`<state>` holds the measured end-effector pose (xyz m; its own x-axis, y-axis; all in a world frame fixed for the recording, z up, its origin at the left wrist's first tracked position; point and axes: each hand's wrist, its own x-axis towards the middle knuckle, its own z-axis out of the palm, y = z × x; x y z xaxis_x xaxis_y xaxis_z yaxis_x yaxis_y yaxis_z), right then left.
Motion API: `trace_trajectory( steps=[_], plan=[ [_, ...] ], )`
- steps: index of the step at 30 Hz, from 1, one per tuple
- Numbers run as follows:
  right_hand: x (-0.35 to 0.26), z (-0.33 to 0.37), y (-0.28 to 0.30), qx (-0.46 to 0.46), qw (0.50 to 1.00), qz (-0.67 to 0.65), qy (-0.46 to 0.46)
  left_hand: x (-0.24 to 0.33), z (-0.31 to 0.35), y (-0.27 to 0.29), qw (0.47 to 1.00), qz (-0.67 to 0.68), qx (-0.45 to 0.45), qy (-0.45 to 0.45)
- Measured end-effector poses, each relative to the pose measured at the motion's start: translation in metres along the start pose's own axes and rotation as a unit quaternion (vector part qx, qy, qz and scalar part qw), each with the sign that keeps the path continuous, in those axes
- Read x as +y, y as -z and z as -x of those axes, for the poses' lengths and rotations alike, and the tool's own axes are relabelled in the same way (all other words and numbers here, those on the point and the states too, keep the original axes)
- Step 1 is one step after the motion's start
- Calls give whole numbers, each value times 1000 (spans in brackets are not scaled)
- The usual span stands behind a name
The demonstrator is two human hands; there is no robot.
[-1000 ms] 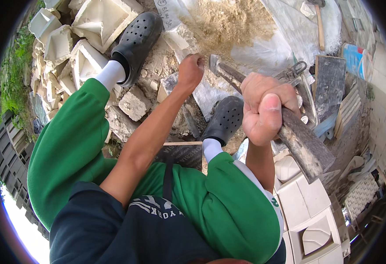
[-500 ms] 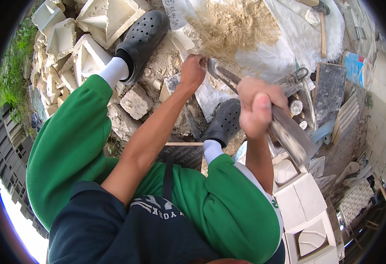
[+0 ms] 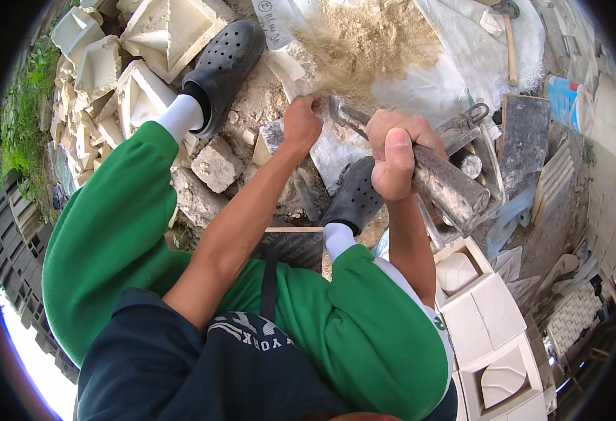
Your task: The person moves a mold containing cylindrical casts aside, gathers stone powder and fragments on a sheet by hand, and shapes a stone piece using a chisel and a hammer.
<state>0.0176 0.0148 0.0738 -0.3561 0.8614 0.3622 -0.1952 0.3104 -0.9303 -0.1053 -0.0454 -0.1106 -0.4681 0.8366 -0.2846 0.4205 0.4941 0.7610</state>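
My right hand (image 3: pixel 400 151) is closed around the thick, worn wooden handle of a hammer (image 3: pixel 452 188). Its narrow metal head points left, close to the fingers of my left hand (image 3: pixel 301 126). That hand is curled with fingertips pinched together above the rubble; whatever is between them is hidden. Just beyond both hands, a heap of tan crumbs and powder (image 3: pixel 371 45) lies on a white sheet (image 3: pixel 434 91). A rough stone chunk (image 3: pixel 217 163) sits below and left of my left hand, between my feet.
Broken cream-coloured hollow blocks (image 3: pixel 171 35) pile up at the far left. Pale square blocks (image 3: pixel 478 312) are stacked by my right knee. To the right are a dark board (image 3: pixel 524 137), a blue and white bucket (image 3: pixel 567 105) and, farther off, another wooden-handled tool (image 3: pixel 511 52).
My right hand and the hammer handle have shifted left and slightly up, and the handle is less blurred. My left hand has moved a little left and down, still pinched.
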Motion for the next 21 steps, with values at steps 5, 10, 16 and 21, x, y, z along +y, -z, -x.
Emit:
trace_trajectory(
  steps=[5, 10, 16, 21],
  plan=[
    [-10, 12, 24, 136, 982, -130, -2, 3, 10, -13, 999, -34, -23, 1],
    [-34, 28, 65, 193, 974, -114, 28, 8, 14, -51, 998, -8, 26, 55],
    [-45, 42, 92, 244, 968, -36, 51, 43, 5, -46, 998, 35, -53, 17],
    [-51, 42, 98, 258, 963, -55, 56, 34, 14, -43, 965, -102, -101, -217]
  ],
)
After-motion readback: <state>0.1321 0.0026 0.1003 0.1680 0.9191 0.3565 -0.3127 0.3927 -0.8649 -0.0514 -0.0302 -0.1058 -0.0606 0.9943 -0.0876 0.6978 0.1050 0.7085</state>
